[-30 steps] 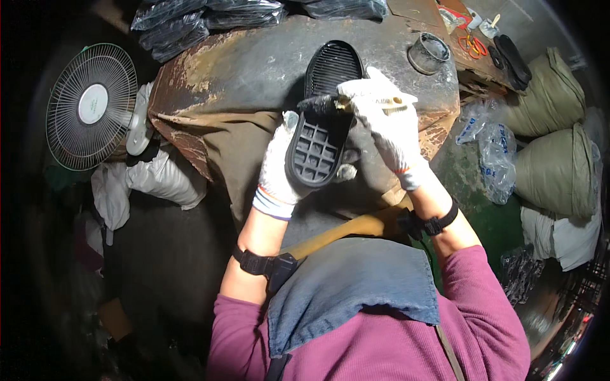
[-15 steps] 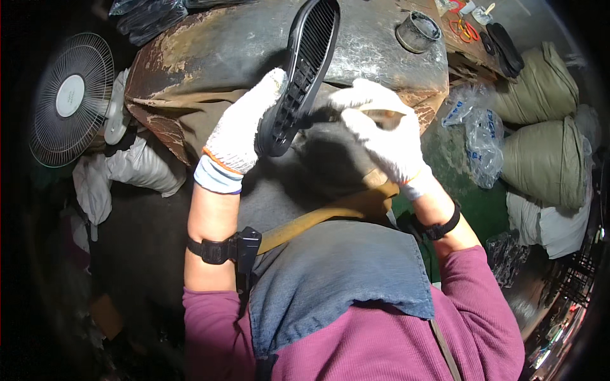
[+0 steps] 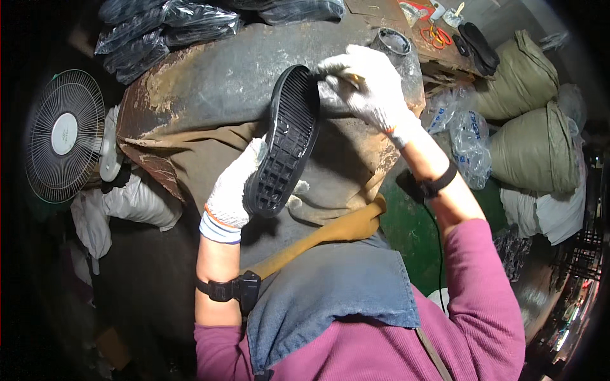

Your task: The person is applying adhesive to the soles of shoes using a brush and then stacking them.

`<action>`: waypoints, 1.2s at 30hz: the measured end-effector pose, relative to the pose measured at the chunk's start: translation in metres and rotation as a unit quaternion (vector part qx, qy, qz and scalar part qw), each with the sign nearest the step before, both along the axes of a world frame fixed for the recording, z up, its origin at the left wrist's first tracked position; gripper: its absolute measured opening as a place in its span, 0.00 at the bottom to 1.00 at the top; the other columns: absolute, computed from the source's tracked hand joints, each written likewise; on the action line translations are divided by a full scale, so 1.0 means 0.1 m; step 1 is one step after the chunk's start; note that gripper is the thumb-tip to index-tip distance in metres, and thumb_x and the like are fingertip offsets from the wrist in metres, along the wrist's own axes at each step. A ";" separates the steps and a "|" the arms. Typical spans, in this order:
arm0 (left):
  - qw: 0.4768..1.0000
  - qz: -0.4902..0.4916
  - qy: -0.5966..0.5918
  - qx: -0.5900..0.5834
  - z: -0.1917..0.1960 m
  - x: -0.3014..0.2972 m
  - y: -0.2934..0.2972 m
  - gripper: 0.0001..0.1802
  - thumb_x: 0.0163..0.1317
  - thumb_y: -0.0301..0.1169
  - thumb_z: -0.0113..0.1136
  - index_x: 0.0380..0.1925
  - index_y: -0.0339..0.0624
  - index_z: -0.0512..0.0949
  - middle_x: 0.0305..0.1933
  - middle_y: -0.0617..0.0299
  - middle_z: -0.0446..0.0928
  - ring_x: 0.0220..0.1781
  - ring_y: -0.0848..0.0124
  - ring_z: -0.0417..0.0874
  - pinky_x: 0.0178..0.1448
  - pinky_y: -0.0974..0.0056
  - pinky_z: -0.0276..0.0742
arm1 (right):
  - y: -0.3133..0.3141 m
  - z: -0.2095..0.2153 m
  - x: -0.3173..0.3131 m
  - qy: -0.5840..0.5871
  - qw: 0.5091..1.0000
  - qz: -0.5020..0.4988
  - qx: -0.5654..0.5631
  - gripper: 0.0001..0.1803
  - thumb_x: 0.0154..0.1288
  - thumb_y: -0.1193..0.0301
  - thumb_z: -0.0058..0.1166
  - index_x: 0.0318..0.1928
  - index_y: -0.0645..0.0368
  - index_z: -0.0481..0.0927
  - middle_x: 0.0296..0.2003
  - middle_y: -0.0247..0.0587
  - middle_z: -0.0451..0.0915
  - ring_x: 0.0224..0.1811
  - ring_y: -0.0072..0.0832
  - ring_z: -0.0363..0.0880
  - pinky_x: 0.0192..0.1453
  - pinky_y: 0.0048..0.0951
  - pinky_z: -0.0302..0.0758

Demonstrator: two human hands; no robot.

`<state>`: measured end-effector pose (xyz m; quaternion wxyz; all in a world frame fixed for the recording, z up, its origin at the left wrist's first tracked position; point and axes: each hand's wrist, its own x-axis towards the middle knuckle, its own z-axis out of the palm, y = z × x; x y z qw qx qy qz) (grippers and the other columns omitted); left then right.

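A black rubber shoe sole (image 3: 286, 143) is tilted up over my lap, its ribbed and gridded hollow side showing. My left hand (image 3: 235, 190), in a white knitted glove, grips it by the heel end, with fingertips coming out past its right edge. My right hand (image 3: 368, 86), gloved too, is at the toe end's upper right. Its fingers close round what looks like a small brush (image 3: 354, 80). Only a bit of yellowish handle shows, and a dark tip meets the sole's rim.
A worn, covered bench (image 3: 222, 82) lies ahead, with a pot (image 3: 391, 42) at its right and plastic-wrapped bundles (image 3: 197, 28) at the back. Orange-handled scissors (image 3: 436, 37) and black soles (image 3: 480, 47) lie far right. A fan (image 3: 65, 134) stands left; stuffed sacks (image 3: 534, 149) stand right.
The sole in my left hand has come down toward me, with its hollow side turned more into view. My right hand has risen to the sole's toe end.
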<state>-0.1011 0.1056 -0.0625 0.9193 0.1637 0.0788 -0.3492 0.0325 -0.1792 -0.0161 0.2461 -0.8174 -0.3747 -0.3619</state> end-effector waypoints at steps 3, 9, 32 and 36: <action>0.996 -0.021 0.081 -0.029 0.09 -0.08 -0.03 0.43 0.80 0.59 0.41 0.79 0.35 0.58 0.76 0.32 0.66 0.63 0.23 0.78 0.59 0.22 0.79 | 0.12 0.05 0.14 0.011 0.999 0.027 -0.036 0.10 0.59 0.66 0.69 0.43 0.43 0.89 0.34 0.34 0.87 0.44 0.41 0.85 0.54 0.40 0.80; 0.996 -0.011 0.003 -0.086 0.03 -0.07 -0.04 0.44 0.79 0.62 0.40 0.80 0.37 0.57 0.78 0.33 0.63 0.62 0.23 0.78 0.57 0.22 0.81 | 0.34 -0.06 0.05 0.017 0.999 0.037 0.007 0.10 0.65 0.65 0.68 0.47 0.43 0.90 0.43 0.32 0.89 0.51 0.37 0.86 0.63 0.39 0.78; 0.987 0.042 0.000 -0.155 -0.08 -0.28 -0.15 0.44 0.78 0.63 0.39 0.78 0.39 0.62 0.76 0.37 0.68 0.68 0.25 0.75 0.69 0.26 0.75 | 0.69 -0.19 -0.53 0.346 0.910 0.161 0.165 0.10 0.67 0.68 0.63 0.46 0.54 0.91 0.45 0.31 0.91 0.41 0.24 0.86 0.75 0.43 0.67; 0.982 0.164 -0.015 -0.094 -0.06 -0.31 -0.22 0.35 0.78 0.58 0.43 0.74 0.46 0.69 0.71 0.50 0.76 0.65 0.46 0.82 0.69 0.34 0.76 | 0.79 -0.10 -0.97 0.264 0.944 0.159 0.115 0.11 0.66 0.63 0.66 0.46 0.49 0.92 0.48 0.30 0.91 0.60 0.31 0.83 0.81 0.48 0.58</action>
